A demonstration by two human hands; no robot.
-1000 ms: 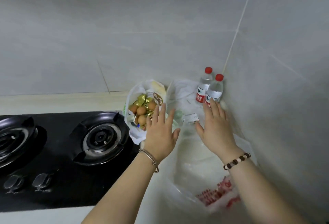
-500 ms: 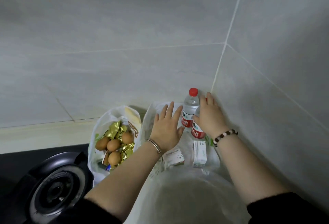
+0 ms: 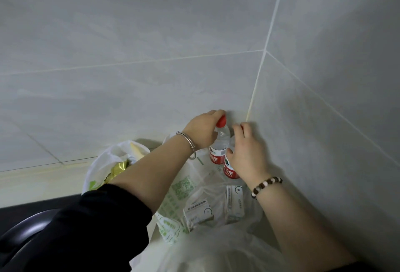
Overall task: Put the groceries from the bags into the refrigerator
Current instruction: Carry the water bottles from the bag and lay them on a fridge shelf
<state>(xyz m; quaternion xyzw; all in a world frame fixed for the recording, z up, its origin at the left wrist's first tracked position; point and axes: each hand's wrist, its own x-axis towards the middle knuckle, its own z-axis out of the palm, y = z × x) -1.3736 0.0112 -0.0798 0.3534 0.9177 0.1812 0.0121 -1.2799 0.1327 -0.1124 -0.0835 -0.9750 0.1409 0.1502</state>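
Two clear water bottles with red labels stand upright in the corner of the counter. My left hand (image 3: 202, 130) grips the left water bottle (image 3: 218, 142) at its neck, fingers over the red cap. My right hand (image 3: 245, 152) is wrapped round the right water bottle (image 3: 229, 171), hiding its cap and upper half. Both bottles stand at the far end of a flattened white plastic bag (image 3: 188, 187) with green print. Two small white cartons (image 3: 198, 210) lie on that bag, nearer to me.
A second white bag (image 3: 101, 163) with gold-wrapped items stands to the left, mostly behind my left arm. A black gas hob (image 3: 19, 235) fills the lower left. Grey tiled walls meet in the corner right behind the bottles. Another crumpled clear bag (image 3: 216, 254) lies at the bottom.
My left hand moved from beside the left bottle up onto its cap and neck. My right hand closed further round the right bottle. The camera moved closer to the corner.
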